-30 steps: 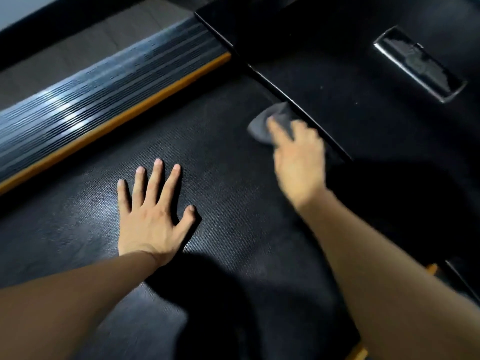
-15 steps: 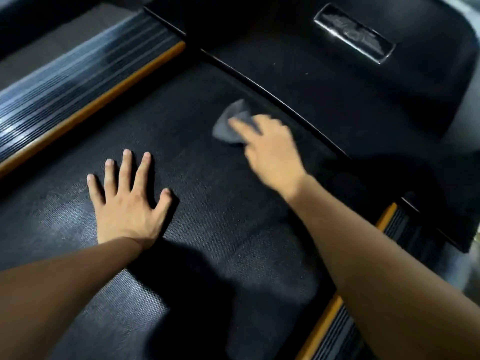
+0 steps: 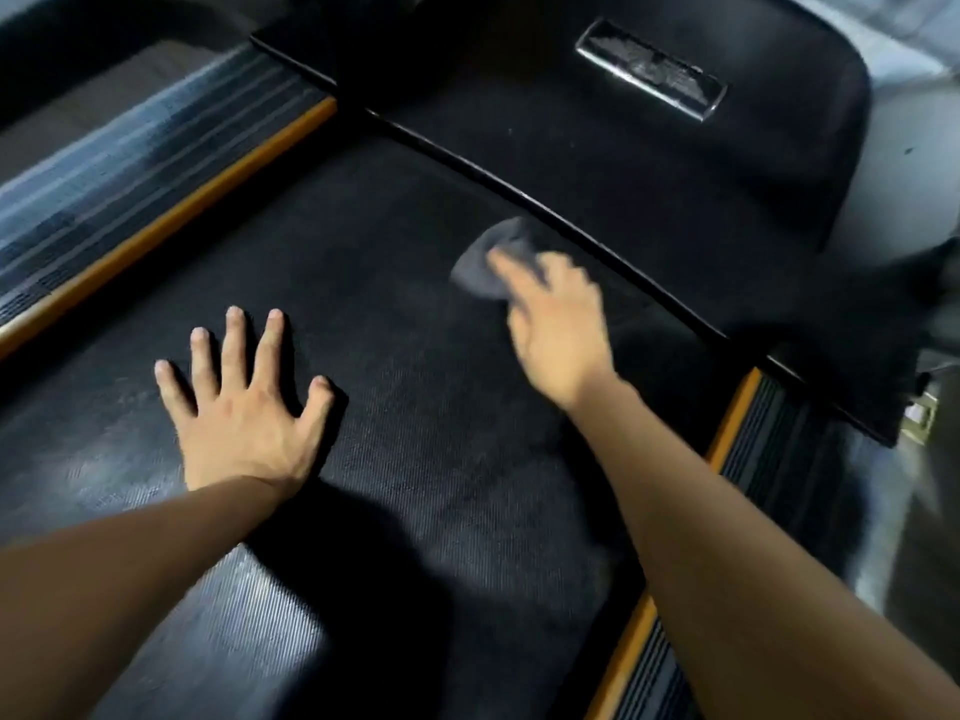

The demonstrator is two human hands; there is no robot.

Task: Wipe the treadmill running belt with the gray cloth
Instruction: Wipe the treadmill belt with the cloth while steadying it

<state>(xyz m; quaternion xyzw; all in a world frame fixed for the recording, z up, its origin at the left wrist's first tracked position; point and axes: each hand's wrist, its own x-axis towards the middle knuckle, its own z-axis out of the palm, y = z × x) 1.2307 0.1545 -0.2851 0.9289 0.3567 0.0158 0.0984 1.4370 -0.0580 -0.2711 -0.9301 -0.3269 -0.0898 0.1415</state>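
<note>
Right hand (image 3: 558,335) presses gray cloth (image 3: 485,265) onto running belt (image 3: 415,407), near the motor cover (image 3: 649,189) edge; fingers extended over the cloth, blurred. Left hand (image 3: 244,413) flat on belt, fingers splayed, holding nothing. Risk: cloth slipping from under the fingertips, or snagging at the cover seam.

Right hand (image 3: 558,324) is blurring, covering the 4 o'clock part of the cloth (image 3: 483,265). Both forearms are running off the bottom edge. Badge (image 3: 652,77) lettering is staying unreadable.
</note>
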